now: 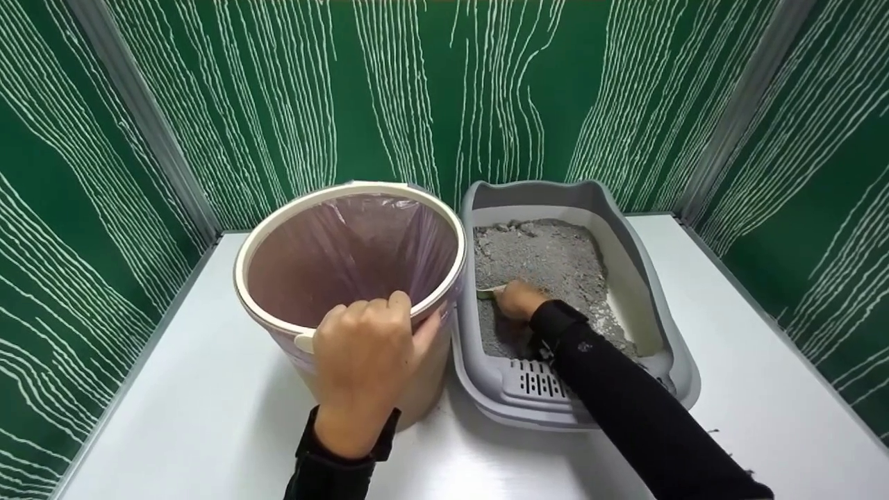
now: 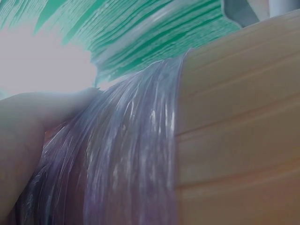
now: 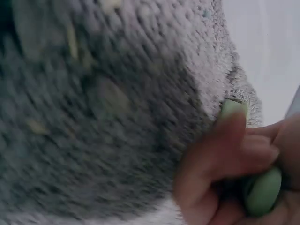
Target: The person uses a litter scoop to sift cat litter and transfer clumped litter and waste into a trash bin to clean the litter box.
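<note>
Digging in at the grey tray

Here on the left, the left hand (image 1: 367, 351) grips the rim of the lined bin (image 1: 244, 281). Rightward, the right hand (image 1: 519, 300) clutches a green handle (image 3: 265, 193), down in the grey tray's (image 1: 649, 278) litter (image 1: 549, 257). Looks like scooping; next, I'd judge, wants a level lift. Underneath, a white tabletop (image 1: 187, 396); around, green walls (image 1: 434, 90) streaked with pale lines.
</note>
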{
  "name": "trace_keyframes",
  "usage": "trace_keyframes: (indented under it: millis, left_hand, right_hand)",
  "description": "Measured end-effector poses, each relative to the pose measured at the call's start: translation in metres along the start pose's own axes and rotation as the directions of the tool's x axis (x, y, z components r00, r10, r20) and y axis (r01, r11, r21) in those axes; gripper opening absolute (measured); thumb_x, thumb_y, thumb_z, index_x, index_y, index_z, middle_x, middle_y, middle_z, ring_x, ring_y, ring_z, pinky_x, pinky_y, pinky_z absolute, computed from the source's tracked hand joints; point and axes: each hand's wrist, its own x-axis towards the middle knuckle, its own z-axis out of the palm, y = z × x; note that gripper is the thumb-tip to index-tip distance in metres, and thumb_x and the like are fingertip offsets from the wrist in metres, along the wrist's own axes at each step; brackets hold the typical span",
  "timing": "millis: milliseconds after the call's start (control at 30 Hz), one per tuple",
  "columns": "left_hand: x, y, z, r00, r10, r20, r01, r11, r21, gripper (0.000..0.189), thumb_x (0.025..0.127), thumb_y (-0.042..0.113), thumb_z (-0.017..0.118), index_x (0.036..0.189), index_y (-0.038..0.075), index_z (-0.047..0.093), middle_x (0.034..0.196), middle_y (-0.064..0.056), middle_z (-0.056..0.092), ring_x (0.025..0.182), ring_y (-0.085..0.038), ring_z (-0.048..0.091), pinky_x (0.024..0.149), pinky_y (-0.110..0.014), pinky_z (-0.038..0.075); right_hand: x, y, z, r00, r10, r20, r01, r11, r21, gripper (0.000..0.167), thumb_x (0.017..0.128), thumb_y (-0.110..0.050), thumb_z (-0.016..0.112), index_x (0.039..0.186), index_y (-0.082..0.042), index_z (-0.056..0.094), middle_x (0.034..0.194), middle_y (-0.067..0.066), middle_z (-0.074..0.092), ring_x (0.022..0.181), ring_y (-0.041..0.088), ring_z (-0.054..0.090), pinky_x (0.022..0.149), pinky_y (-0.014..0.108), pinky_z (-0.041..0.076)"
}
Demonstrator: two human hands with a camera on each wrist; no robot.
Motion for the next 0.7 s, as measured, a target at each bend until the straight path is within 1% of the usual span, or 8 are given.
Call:
trace_keyframes:
  millis: [100,267,333,400,433,533,633,700]
  left_hand:
    - [0.0,-0.001,0.0,1.0,-0.009,-0.007,0.009,1.0,-0.003,0.053,0.08,0.046,0.091,0.061,0.01,0.056,0.049,-0.003,0.049,0.04,-0.024,0.052,0.043,-0.036,0.037]
    - [0.0,-0.001,-0.001,1.0,-0.014,-0.008,0.014,1.0,-0.014,0.053,0.079,0.045,0.091,0.061,0.01,0.056,0.049,-0.004,0.05,0.041,-0.025,0.053,0.043,-0.037,0.038]
    - [0.001,0.0,0.0,1.0,-0.012,-0.007,0.011,1.0,-0.019,0.053,0.079,0.045,0.091,0.061,0.01,0.056,0.049,-0.003,0.049,0.041,-0.025,0.053,0.043,-0.037,0.038]
    - [0.001,0.001,0.001,1.0,-0.011,-0.009,0.01,1.0,-0.023,0.053,0.08,0.045,0.091,0.06,0.01,0.056,0.049,-0.003,0.049,0.041,-0.025,0.052,0.043,-0.036,0.038]
    - [0.001,0.001,0.001,1.0,-0.008,-0.009,0.008,1.0,-0.022,0.054,0.079,0.045,0.091,0.06,0.01,0.055,0.049,-0.003,0.049,0.041,-0.025,0.052,0.043,-0.037,0.038]
    - [0.001,0.001,0.0,1.0,-0.004,-0.009,0.003,1.0,-0.019,0.054,0.079,0.046,0.092,0.061,0.01,0.055,0.049,-0.004,0.05,0.041,-0.026,0.053,0.044,-0.037,0.038]
    - [0.001,0.001,0.0,1.0,0.003,-0.011,-0.003,1.0,-0.014,0.055,0.078,0.047,0.092,0.062,0.01,0.055,0.049,-0.004,0.051,0.042,-0.026,0.053,0.044,-0.037,0.038]
    - [0.001,0.001,0.0,1.0,0.005,-0.012,-0.005,1.0,-0.015,0.055,0.078,0.047,0.093,0.061,0.01,0.055,0.049,-0.003,0.05,0.041,-0.025,0.053,0.044,-0.037,0.038]
  right_hand:
    - [0.002,0.001,0.003,0.999,-0.012,-0.037,0.015,0.996,0.091,0.044,0.113,-0.022,0.043,0.071,-0.01,0.047,0.107,0.03,0.068,0.096,0.039,0.065,0.095,0.048,0.055]
    - [0.006,0.001,0.006,0.99,-0.029,-0.137,0.054,0.981,0.185,0.04,0.113,-0.021,0.045,0.077,-0.007,0.051,0.108,0.033,0.068,0.092,0.038,0.063,0.093,0.05,0.054]
    - [0.007,0.004,0.006,0.983,-0.027,-0.18,0.066,0.975,0.211,0.039,0.113,-0.019,0.046,0.077,-0.006,0.05,0.1,0.03,0.067,0.087,0.036,0.061,0.09,0.051,0.055]
    - [0.007,0.006,0.005,0.975,-0.018,-0.223,0.074,0.967,0.243,0.038,0.113,-0.018,0.048,0.077,-0.007,0.048,0.092,0.023,0.062,0.084,0.036,0.059,0.087,0.052,0.054]
    - [0.007,0.007,0.003,0.97,-0.015,-0.242,0.076,0.967,0.243,0.037,0.113,-0.018,0.048,0.078,-0.006,0.049,0.091,0.024,0.062,0.084,0.037,0.06,0.087,0.053,0.054]
    - [0.005,0.011,-0.001,0.953,-0.013,-0.304,0.092,0.964,0.25,0.034,0.113,-0.018,0.049,0.085,0.001,0.055,0.095,0.029,0.064,0.091,0.044,0.064,0.089,0.056,0.052]
    - [0.004,0.018,-0.008,0.94,-0.004,-0.34,0.099,0.96,0.263,0.032,0.112,-0.018,0.051,0.099,0.01,0.061,0.104,0.034,0.066,0.097,0.047,0.065,0.092,0.057,0.051]
    - [0.003,0.023,-0.013,0.933,0.017,-0.359,0.098,0.949,0.301,0.031,0.111,-0.018,0.053,0.1,0.01,0.063,0.097,0.028,0.065,0.092,0.043,0.063,0.089,0.055,0.051]
